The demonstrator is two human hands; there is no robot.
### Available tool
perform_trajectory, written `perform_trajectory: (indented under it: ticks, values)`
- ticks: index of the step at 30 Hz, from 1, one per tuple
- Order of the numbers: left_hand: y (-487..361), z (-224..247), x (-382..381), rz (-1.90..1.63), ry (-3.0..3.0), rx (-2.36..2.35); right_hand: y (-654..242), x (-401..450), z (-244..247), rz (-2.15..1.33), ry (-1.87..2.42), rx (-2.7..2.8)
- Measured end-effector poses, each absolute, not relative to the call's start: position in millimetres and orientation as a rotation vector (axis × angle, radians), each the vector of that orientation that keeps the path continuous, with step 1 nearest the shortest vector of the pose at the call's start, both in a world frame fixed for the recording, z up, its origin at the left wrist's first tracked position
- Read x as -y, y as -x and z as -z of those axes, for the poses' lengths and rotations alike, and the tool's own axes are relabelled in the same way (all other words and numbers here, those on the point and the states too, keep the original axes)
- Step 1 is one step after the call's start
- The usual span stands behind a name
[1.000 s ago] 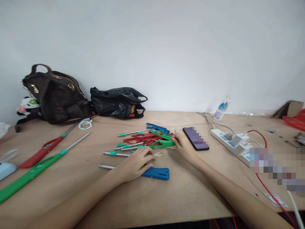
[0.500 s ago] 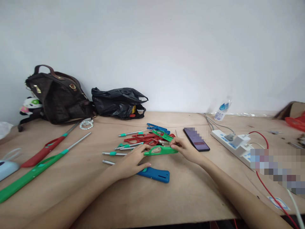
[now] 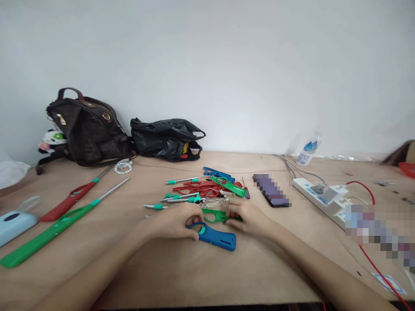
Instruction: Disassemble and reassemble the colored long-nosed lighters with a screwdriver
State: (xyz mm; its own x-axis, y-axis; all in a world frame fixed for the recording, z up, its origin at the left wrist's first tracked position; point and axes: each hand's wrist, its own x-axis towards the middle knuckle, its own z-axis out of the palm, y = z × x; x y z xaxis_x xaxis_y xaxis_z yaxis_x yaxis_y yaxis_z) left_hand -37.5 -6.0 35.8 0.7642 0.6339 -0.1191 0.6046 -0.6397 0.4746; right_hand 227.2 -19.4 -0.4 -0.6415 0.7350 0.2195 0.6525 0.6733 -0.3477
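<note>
My left hand (image 3: 177,221) is closed around the front end of a blue gas lighter (image 3: 218,239), thumb and fingers at its trigger loop. That lighter lies on the table with its handle toward the right. Just behind it is a green lighter casing (image 3: 214,215), its right end between the fingers of my right hand (image 3: 248,217). Beyond my hands lies a pile with red casing pieces (image 3: 197,186), another green casing half (image 3: 231,186), blue casing pieces (image 3: 220,174) and several metal lighter tubes (image 3: 181,198) with teal parts.
On the left lie a long red lighter (image 3: 69,202) and a long green lighter (image 3: 53,233). A dark backpack (image 3: 90,134) and a black plastic bag (image 3: 165,138) stand against the wall. To the right are a screwdriver (image 3: 247,192), a phone (image 3: 272,192) and a power strip (image 3: 311,192) with cables.
The green casing has moved down toward the table, behind the blue lighter. My left hand has left the casing and closed on the blue lighter. My right hand stays at the casing's end.
</note>
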Motion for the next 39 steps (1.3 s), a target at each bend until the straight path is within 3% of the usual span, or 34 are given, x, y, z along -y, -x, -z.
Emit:
perform_trajectory:
  ticks: [9, 19, 31, 39]
  values:
    - [60.7, -27.4, -24.0, -0.264, -2.636, -1.263, -206.2, -7.2, 11.3, 0.044, 1.009, 2.537]
    - [70.3, -25.5, -30.1, 0.035, -2.742, -1.417, -181.1, -18.8, 4.0, 0.387, 1.116, 2.663]
    - [65.4, -39.6, -22.1, -0.343, -2.519, -1.138, -210.8, -9.5, -13.4, -0.416, 1.196, 2.288]
    - [47.3, -43.6, -7.2, -0.449, -2.437, -1.036, -227.2, 18.0, -13.3, -0.568, 1.161, 2.129]
